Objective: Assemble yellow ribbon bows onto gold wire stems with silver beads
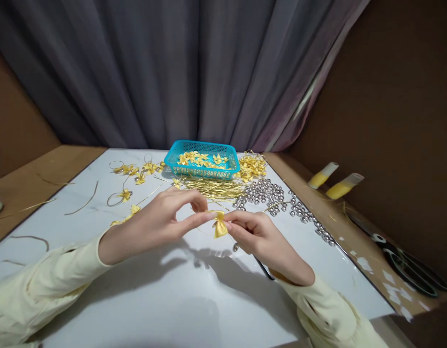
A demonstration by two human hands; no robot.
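A small yellow ribbon bow (219, 225) is held above the white board (165, 299) between both hands. My left hand (161, 220) pinches its top with thumb and forefinger. From the other side, my right hand (258, 234) grips the same bow, and a small silver bell (235, 247) hangs just below its fingers. Both sleeves are pale yellow.
A turquoise basket (200, 166) of yellow bows stands at the back. Gold cords (216, 188) and several silver bells (270, 195) lie in front and right of it. Finished bows with loops (131, 181) lie left. Two glue tubes (335, 181) and black scissors (405, 263) are at right.
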